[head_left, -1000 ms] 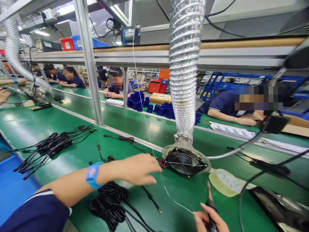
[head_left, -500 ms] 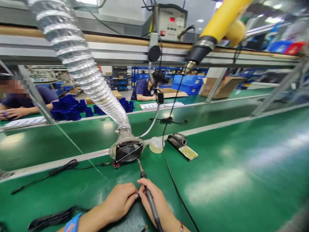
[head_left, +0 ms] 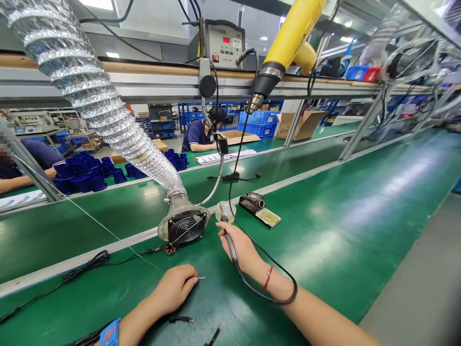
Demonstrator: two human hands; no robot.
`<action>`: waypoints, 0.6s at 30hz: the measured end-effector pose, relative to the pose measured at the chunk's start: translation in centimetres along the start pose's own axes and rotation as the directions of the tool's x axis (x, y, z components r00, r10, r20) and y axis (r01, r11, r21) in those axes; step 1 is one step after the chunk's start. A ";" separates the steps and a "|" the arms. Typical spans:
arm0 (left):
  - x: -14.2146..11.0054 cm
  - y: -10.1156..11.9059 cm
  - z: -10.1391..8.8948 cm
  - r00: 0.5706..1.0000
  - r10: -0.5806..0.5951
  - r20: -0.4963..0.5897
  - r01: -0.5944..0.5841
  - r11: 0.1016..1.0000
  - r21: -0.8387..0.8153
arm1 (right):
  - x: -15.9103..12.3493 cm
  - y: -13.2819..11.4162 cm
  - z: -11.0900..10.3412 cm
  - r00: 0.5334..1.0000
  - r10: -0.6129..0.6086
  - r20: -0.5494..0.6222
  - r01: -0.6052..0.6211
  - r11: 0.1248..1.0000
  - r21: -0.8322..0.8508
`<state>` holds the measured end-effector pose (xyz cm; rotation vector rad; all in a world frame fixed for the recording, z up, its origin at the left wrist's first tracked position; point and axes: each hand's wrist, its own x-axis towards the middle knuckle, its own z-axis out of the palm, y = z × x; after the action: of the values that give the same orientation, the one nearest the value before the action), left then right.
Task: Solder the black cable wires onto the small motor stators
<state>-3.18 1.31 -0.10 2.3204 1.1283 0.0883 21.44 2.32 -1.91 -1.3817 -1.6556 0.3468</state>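
My left hand (head_left: 175, 288) is closed in a pinch low over the green bench. A short end of thin silvery wire (head_left: 201, 277), which looks like solder, sticks out past its fingertips. In my right hand (head_left: 245, 247) is a soldering iron (head_left: 231, 245), held like a pen. Its front end points at the round translucent dish (head_left: 219, 213) and overlaps it in view; whether the tip touches anything inside, I cannot tell. The iron's black cord loops beneath my right wrist. Below my left hand lie black cable ends (head_left: 183, 319) with bared tips.
A fan (head_left: 187, 227) on a foil duct (head_left: 118, 125) stands behind my hands, with a small red-dotted round part (head_left: 170, 249) beside it. An iron stand with a yellow sponge (head_left: 269, 217) sits right of the dish. A yellow heat gun (head_left: 288, 43) hangs overhead. Co-workers sit opposite.
My right hand has moved the soldering iron away from my left hand, forward and right to the dish. The left hand stays pinched, its wire end now showing. The view has turned right.
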 end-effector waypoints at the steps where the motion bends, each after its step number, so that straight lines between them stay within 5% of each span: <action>1: -0.1 0.0 0.0 1.000 0.008 0.000 -0.008 1.000 0.000 | 0.6 0.7 -0.1 1.000 0.004 0.002 -0.004 1.000 -0.014; 9: -0.7 -1.5 0.0 0.995 -0.041 -0.092 0.034 0.996 -0.079 | 0.7 5.3 -0.1 0.987 0.003 0.159 -0.004 1.000 0.005; 18: -1.1 -2.5 0.4 0.986 -0.047 -0.161 0.019 0.985 -0.169 | 0.8 6.1 -0.7 0.969 0.009 0.247 -0.026 0.998 0.064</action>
<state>-5.55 1.59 -1.50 2.1758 1.1910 0.3541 25.85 4.86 -5.50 -1.3461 -1.8156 0.5996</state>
